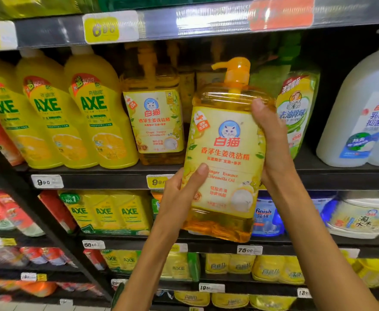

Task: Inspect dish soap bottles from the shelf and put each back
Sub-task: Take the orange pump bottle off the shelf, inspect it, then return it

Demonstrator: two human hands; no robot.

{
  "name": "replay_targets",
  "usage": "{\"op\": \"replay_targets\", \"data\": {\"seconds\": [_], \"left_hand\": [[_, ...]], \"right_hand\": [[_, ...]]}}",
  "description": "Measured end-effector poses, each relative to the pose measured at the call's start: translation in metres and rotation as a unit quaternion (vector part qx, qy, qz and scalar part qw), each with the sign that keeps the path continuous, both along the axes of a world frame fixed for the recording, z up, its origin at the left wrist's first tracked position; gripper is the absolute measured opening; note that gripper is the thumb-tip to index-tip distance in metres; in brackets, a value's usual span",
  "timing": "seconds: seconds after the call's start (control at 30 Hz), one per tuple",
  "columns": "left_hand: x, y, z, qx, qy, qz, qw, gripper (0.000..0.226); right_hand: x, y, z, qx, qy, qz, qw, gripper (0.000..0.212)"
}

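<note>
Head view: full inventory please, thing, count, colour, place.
held pump bottle: 1, amber with yellow label, in front of the shelves, tilted
matching pump bottle: 1 in front, amber, middle shelf, left of the held one
AXE bottles: 3 plain, yellow, middle shelf left
green bottle: 1, green and yellow, middle shelf, behind the right hand
white jug: 1 whole, white, middle shelf right
AXE packs: yellow, shelf below; count unclear
price tags: several, white or yellow, shelf edges
left hand: 1, grips the bottle's lower left
right hand: 1, grips its upper right side
</note>
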State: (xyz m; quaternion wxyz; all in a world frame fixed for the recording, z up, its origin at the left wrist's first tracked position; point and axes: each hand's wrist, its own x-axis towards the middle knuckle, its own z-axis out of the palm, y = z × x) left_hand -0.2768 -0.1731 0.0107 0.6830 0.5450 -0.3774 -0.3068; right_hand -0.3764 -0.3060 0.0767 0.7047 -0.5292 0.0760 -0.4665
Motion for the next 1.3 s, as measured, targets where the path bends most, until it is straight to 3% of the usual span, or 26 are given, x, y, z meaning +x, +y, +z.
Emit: {"op": "replay_targets", "data": {"seconds": [0.13, 0.23, 0.33, 0.47, 0.57, 0.7, 0.83, 0.93, 1.1, 1.17, 1.23, 1.3], "left_hand": [[0.012, 0.005, -0.004, 0.083, -0.011, -0.054, 0.995, 0.067], [0.006, 0.002, -0.011, 0.054, 0.038, -0.063, 0.996, 0.055], [0.004, -0.006, -0.018, 0.027, 0.091, -0.021, 0.995, 0.057], [0.01, -0.007, -0.014, 0.008, 0.14, -0.082, 0.987, 0.051], [0.003, -0.009, -0.017, 0.022, 0.17, -0.118, 0.978, 0.046], [0.0, -0.015, -0.022, 0.04, 0.164, -0.108, 0.98, 0.058], [0.003, -0.012, -0.016, 0.049, 0.058, -0.082, 0.994, 0.072], [0.007, -0.002, -0.019, 0.055, 0.059, -0.137, 0.987, 0.087], [-0.001, 0.005, -0.024, 0.039, 0.158, -0.138, 0.977, 0.083], [0.0, 0.006, -0.026, 0.012, 0.213, -0.14, 0.967, 0.077], [0.0, 0.009, -0.022, -0.024, 0.249, -0.151, 0.956, 0.05], [0.0, 0.009, -0.019, -0.043, 0.255, -0.159, 0.953, 0.038]], "right_hand": [[0.001, 0.016, -0.008, -0.006, 0.02, -0.075, 0.997, 0.054], [0.0, 0.022, -0.005, -0.051, 0.074, -0.116, 0.989, 0.056], [-0.006, 0.014, -0.001, -0.064, 0.102, -0.042, 0.992, 0.064], [-0.004, 0.005, -0.005, 0.025, 0.008, 0.099, 0.995, 0.07], [0.002, 0.001, -0.013, 0.063, -0.051, 0.134, 0.988, 0.07], [0.004, 0.004, -0.014, 0.045, -0.075, 0.146, 0.985, 0.046], [0.006, 0.011, -0.008, 0.031, -0.047, 0.073, 0.996, 0.055], [0.009, 0.018, -0.004, 0.0, 0.005, -0.036, 0.999, 0.072], [0.009, 0.022, 0.004, -0.069, 0.15, -0.088, 0.982, 0.099], [0.002, 0.013, 0.012, -0.092, 0.166, -0.061, 0.98, 0.092], [-0.003, 0.003, 0.019, -0.081, 0.157, -0.031, 0.984, 0.072], [-0.001, 0.0, 0.018, -0.041, 0.144, 0.027, 0.988, 0.06]]}}
